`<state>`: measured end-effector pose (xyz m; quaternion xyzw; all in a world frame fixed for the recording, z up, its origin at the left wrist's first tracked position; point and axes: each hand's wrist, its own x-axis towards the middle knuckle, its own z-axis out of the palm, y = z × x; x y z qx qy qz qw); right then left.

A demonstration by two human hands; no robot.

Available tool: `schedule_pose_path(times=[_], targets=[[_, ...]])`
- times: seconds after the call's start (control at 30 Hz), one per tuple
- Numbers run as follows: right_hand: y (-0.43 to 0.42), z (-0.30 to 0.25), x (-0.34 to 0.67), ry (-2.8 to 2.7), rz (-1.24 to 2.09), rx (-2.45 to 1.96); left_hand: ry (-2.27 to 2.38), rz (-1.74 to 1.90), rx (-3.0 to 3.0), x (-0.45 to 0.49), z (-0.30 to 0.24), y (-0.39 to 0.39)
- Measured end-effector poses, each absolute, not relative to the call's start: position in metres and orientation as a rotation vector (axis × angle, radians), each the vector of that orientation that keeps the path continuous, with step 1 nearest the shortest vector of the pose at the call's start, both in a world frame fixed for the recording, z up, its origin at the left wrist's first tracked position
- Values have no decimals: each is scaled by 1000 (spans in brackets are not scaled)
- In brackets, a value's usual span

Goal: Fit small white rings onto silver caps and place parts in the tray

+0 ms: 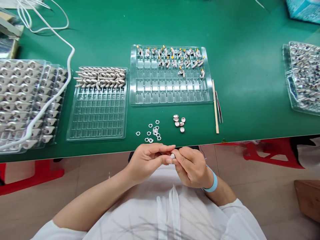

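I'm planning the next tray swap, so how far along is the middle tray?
Done: finished pieces fill roughly the top two rows of the middle tray, with two more in a third row. In hand: the left hand and right hand pinch a small white part at the table edge. Left: the tray's lower rows are bare, and loose rings, caps and stems wait.

Bright, even overhead light, only soft short shadows on the green surface point(225, 40), like beside the white cable point(72, 53). Some glare on the clear middle tray point(172, 91). Left hand point(148, 160) and right hand point(192, 166) look sharp, but the small white piece point(172, 155) they pinch is too tiny to read. Edges stretch and smear, worst at the left trays point(15, 100).
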<state>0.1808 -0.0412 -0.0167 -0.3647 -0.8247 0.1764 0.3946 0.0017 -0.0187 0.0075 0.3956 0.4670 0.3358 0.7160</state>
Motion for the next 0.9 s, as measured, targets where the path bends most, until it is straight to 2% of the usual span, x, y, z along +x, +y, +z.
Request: schedule_pose_path(times=[0.33,0.9], targets=[[-44,-14,174,-1977,551,-1047,1033,772,782,4,12,-15],[-38,-9,180,-1899,654,-974,951,717,660,7,11,-16]])
